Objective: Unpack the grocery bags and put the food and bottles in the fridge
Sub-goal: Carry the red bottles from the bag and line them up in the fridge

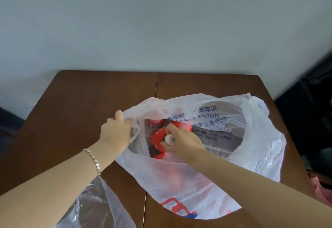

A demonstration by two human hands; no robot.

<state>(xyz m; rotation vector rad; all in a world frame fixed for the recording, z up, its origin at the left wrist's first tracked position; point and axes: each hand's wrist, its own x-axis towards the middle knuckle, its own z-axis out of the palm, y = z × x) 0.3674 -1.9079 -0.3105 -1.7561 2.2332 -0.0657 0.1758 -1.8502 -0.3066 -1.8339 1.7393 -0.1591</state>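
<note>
**Both hands at the open grocery bag**

At the near left edge of the dark brown wooden table lay a crumpled clear plastic bag. The left hand, with a silver chain bracelet on its wrist, gripped the left rim of the thin white plastic grocery bag with curled fingers, and the bag's mouth gaped wide. Inside it, towards the left, a smaller red-labelled container sat just behind a red-labelled plastic bottle. The right hand reached into the bag, its fingers and thumb closed round the bottle's white cap end
</note>
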